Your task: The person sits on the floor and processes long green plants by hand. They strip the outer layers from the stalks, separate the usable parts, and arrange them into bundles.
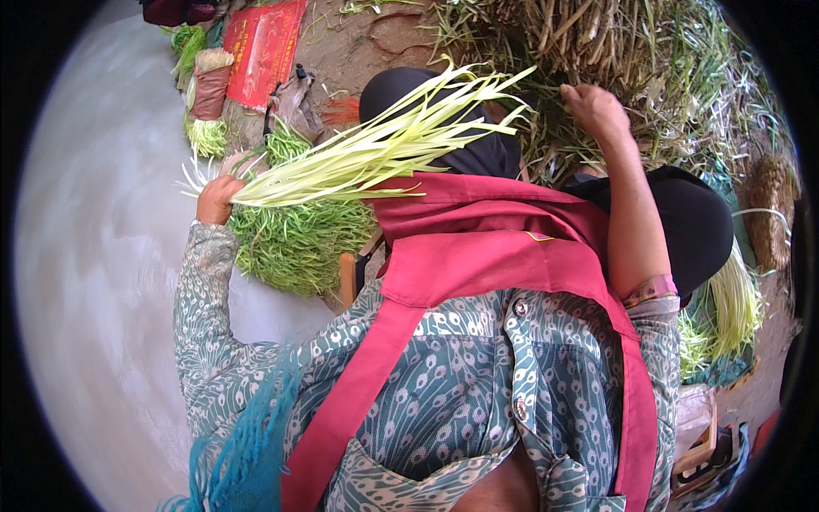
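My left hand (pixel 217 197) grips a loose bunch of pale yellow-green leafy stalks (pixel 377 153), which look like blanched garlic leaves, by their white ends. The leaf tips fan out to the right across my dark-trousered knee and the top of the red apron (pixel 473 205). Curled and apart from the bunch, my right hand (pixel 595 110) is raised over the edge of a heap of dry stalks and leaves (pixel 576 32). Nothing shows between its fingers; its palm is turned from view. Under the held bunch lies a pile of cut green leaves (pixel 301 243).
Left of me runs a smooth grey floor (pixel 102 256). At upper left lie a wrapped bundle (pixel 211 86) and a red printed sheet (pixel 265 54). A wooden-handled tool (pixel 347 280) is by my left hip. More pale stalks (pixel 732 310) lie right, near a straw roll (pixel 771 211).
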### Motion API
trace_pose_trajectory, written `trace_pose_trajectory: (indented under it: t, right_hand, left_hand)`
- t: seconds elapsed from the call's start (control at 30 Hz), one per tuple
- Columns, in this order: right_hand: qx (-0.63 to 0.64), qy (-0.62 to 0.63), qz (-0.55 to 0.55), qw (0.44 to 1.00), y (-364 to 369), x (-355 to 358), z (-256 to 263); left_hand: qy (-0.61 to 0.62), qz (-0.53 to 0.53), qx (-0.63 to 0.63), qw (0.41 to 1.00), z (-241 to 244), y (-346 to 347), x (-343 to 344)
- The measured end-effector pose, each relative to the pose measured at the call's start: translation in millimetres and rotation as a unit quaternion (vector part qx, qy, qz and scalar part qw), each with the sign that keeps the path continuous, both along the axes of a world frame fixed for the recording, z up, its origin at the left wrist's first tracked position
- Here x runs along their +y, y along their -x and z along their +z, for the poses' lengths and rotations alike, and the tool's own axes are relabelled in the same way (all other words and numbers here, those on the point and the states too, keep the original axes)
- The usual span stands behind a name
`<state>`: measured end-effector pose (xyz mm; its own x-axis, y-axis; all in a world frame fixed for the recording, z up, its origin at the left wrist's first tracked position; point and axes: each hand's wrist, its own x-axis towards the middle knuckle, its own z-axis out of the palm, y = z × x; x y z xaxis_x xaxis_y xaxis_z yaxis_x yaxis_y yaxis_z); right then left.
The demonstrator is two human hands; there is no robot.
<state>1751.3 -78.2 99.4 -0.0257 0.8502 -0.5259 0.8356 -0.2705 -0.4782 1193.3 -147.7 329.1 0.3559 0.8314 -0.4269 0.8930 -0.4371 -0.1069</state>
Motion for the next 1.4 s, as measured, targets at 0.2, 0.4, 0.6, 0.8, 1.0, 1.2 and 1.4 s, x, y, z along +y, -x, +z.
trace_pose_trajectory:
  t: [0.2, 0.4, 0.6, 0.8, 1.0, 1.2, 1.4]
  right_hand:
    - [0.156, -0.147, 0.125, 0.969, 9, -14, 43]
    - [0.274, -0.228, 0.223, 0.907, 63, -48, 28]
    - [0.167, -0.142, 0.298, 0.929, 71, -49, 21]
    - [-0.014, 0.048, 0.283, 0.958, 34, -38, 12]
    - [0.145, -0.254, 0.147, 0.945, 56, 1, 98]
    - [0.269, -0.247, 0.264, 0.893, 96, 9, 79]
    - [0.3, -0.23, 0.286, 0.88, 98, 2, 69]
  left_hand:
    - [0.005, -0.003, -0.013, 1.0, 0, 5, 2]
    - [0.002, -0.001, -0.003, 1.0, 7, -3, 7]
    - [-0.015, -0.025, 0.006, 1.0, 7, 2, 8]
    - [-0.03, -0.051, -0.009, 0.998, 11, -5, 18]
    - [-0.017, -0.041, 0.002, 0.999, 15, -2, 19]
    - [-0.032, -0.046, 0.01, 0.998, 20, -5, 22]
    - [-0.012, -0.05, 0.008, 0.999, 19, -3, 21]
